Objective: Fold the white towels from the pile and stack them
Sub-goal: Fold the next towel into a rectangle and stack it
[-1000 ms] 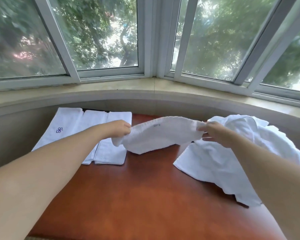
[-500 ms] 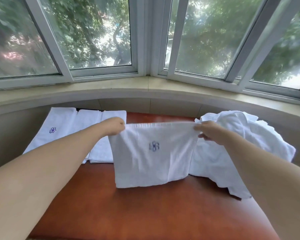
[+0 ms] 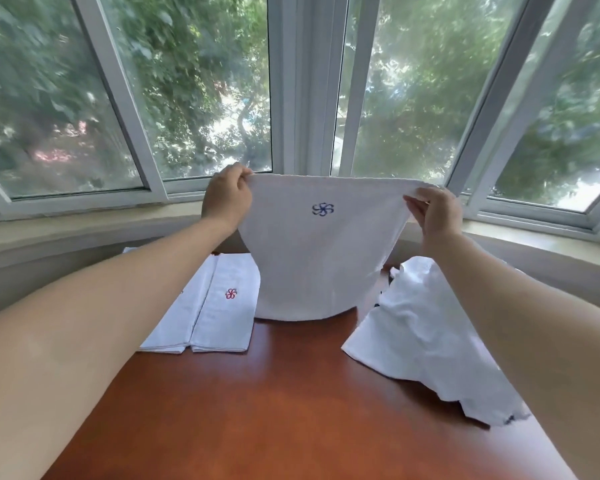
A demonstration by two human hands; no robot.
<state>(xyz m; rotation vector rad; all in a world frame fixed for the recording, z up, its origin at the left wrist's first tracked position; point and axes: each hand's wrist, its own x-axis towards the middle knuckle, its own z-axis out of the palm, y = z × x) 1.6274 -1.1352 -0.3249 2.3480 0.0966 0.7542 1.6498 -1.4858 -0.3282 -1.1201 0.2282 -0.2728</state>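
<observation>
A white towel (image 3: 312, 258) with a blue flower emblem hangs spread out in the air in front of the window. My left hand (image 3: 226, 199) pinches its top left corner and my right hand (image 3: 433, 209) pinches its top right corner. Its lower edge hangs just above the table. Folded white towels (image 3: 219, 306) lie side by side on the table at the left, the nearest one showing a red emblem. A crumpled pile of white towels (image 3: 426, 337) lies on the table at the right, under my right forearm.
The reddish-brown wooden table (image 3: 274, 410) runs up to a curved beige window ledge (image 3: 84, 237). White-framed bay windows (image 3: 302, 98) with trees beyond them fill the background.
Both hands have lifted the towel from table height up in front of the window, and it now hangs open. The view has tilted upward.
</observation>
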